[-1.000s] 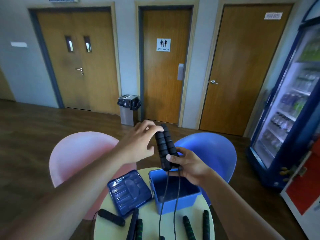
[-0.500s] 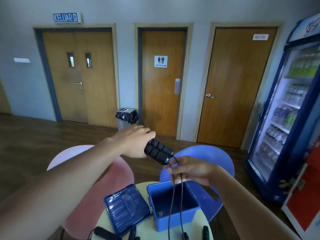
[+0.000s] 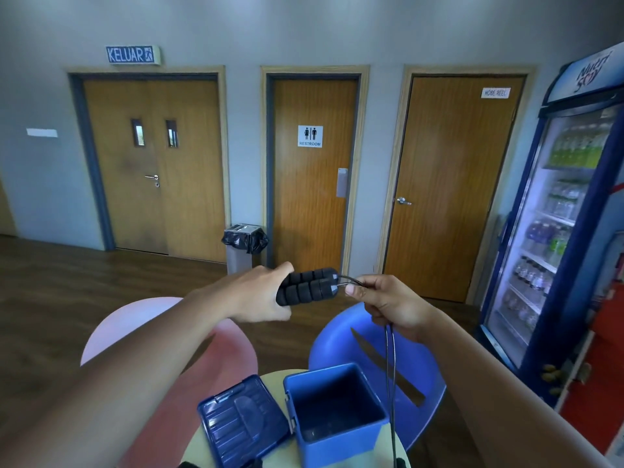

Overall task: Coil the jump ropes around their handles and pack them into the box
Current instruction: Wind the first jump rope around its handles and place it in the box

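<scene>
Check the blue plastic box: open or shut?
Open. The blue plastic box shows its interior, and its dark blue lid lies beside it on the round table.

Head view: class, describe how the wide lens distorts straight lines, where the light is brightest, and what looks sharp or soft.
Head view: the drinks fridge leans inward, wide-angle distortion; its lit shelves are brightest; the near forearms look stretched and soft; the jump rope handles in the left hand and the rope in the right hand look sharp; the blue box interior is shadowed.
</scene>
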A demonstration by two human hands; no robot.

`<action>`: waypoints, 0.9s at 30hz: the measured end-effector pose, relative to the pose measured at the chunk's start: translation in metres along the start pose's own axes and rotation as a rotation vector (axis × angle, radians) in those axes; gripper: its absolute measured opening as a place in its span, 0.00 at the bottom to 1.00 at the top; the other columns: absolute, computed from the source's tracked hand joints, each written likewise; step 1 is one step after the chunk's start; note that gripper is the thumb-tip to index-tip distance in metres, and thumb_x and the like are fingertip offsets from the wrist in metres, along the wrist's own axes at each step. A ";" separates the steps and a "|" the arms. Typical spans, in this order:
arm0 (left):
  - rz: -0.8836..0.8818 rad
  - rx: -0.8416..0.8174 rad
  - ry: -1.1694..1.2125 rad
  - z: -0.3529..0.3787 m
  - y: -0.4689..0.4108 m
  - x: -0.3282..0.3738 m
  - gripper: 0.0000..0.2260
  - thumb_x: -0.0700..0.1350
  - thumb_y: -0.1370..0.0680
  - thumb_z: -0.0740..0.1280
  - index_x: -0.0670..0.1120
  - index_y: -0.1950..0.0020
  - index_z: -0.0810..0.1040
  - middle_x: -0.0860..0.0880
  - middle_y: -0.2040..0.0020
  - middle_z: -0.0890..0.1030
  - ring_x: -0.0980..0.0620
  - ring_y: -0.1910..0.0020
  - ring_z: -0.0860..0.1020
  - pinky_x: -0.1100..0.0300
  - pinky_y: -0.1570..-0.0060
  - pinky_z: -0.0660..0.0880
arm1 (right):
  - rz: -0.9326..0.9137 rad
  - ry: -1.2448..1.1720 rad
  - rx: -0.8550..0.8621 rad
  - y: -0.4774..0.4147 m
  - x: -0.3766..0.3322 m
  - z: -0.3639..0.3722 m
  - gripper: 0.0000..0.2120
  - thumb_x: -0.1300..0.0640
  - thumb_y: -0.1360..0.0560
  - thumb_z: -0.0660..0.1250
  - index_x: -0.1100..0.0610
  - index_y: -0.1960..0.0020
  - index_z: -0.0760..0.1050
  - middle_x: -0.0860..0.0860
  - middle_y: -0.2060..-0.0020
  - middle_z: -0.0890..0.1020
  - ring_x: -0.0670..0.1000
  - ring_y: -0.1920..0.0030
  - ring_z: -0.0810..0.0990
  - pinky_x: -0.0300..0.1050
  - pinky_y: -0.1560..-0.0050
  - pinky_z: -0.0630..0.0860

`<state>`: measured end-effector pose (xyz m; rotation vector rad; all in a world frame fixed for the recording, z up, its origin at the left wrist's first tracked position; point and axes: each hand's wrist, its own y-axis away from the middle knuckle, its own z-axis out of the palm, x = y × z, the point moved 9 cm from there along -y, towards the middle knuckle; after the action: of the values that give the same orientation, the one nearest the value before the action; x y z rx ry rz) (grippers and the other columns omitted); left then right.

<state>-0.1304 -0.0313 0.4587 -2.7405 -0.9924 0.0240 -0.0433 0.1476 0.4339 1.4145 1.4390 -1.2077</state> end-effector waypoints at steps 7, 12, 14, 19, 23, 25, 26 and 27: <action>-0.040 0.011 0.464 0.003 0.003 -0.001 0.12 0.53 0.27 0.75 0.53 0.59 0.73 0.54 0.66 0.74 0.55 0.68 0.72 0.58 0.65 0.64 | -0.051 -0.020 0.107 -0.002 -0.004 -0.004 0.22 0.44 0.26 0.71 0.63 0.46 0.80 0.48 0.71 0.59 0.47 0.73 0.58 0.38 0.73 0.62; -0.162 0.044 1.052 0.022 0.003 -0.001 0.10 0.47 0.24 0.73 0.45 0.59 0.74 0.49 0.68 0.72 0.52 0.74 0.70 0.59 0.71 0.67 | -0.072 -0.089 0.195 -0.004 0.004 -0.002 0.23 0.47 0.22 0.67 0.70 0.46 0.74 0.51 0.69 0.64 0.48 0.72 0.61 0.39 0.73 0.65; -0.280 0.171 1.295 0.024 0.002 -0.008 0.10 0.48 0.25 0.73 0.44 0.59 0.75 0.48 0.67 0.73 0.51 0.74 0.71 0.59 0.72 0.69 | -0.060 -0.072 0.223 -0.004 0.008 0.001 0.19 0.47 0.20 0.65 0.65 0.49 0.77 0.50 0.70 0.65 0.48 0.73 0.63 0.40 0.73 0.66; -0.498 0.287 1.789 0.031 -0.010 0.000 0.12 0.53 0.22 0.69 0.44 0.51 0.76 0.44 0.52 0.86 0.45 0.52 0.84 0.47 0.47 0.80 | -0.048 -0.076 0.169 -0.006 0.014 0.019 0.16 0.47 0.18 0.62 0.59 0.54 0.78 0.49 0.71 0.67 0.47 0.74 0.63 0.40 0.75 0.65; -0.502 0.294 2.050 0.025 -0.026 0.031 0.15 0.54 0.21 0.67 0.44 0.43 0.74 0.41 0.48 0.85 0.39 0.46 0.84 0.40 0.38 0.76 | -0.041 -0.049 0.130 -0.006 0.011 0.027 0.17 0.47 0.17 0.60 0.60 0.53 0.78 0.48 0.72 0.68 0.47 0.75 0.64 0.41 0.73 0.66; -0.516 0.356 2.128 0.016 -0.033 0.035 0.12 0.52 0.21 0.68 0.44 0.45 0.74 0.43 0.56 0.83 0.42 0.56 0.84 0.41 0.40 0.78 | -0.028 -0.034 0.106 -0.005 0.011 0.029 0.18 0.47 0.18 0.61 0.60 0.54 0.78 0.48 0.72 0.68 0.47 0.75 0.65 0.41 0.73 0.66; -0.540 0.397 2.137 0.013 -0.035 0.031 0.11 0.51 0.22 0.70 0.44 0.47 0.75 0.44 0.60 0.80 0.45 0.61 0.81 0.42 0.42 0.80 | -0.026 -0.013 0.095 -0.003 0.010 0.029 0.17 0.48 0.18 0.61 0.61 0.54 0.78 0.48 0.72 0.68 0.47 0.75 0.65 0.41 0.72 0.67; -0.571 0.434 2.120 0.011 -0.037 0.025 0.11 0.50 0.22 0.71 0.44 0.47 0.75 0.44 0.60 0.76 0.47 0.64 0.78 0.43 0.46 0.81 | -0.027 0.024 0.087 0.000 0.009 0.028 0.17 0.49 0.18 0.61 0.61 0.54 0.78 0.48 0.72 0.69 0.47 0.75 0.65 0.41 0.72 0.67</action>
<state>-0.1356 0.0145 0.4577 -0.7664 -0.6385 -1.8345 -0.0467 0.1228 0.4183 1.4770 1.4415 -1.2883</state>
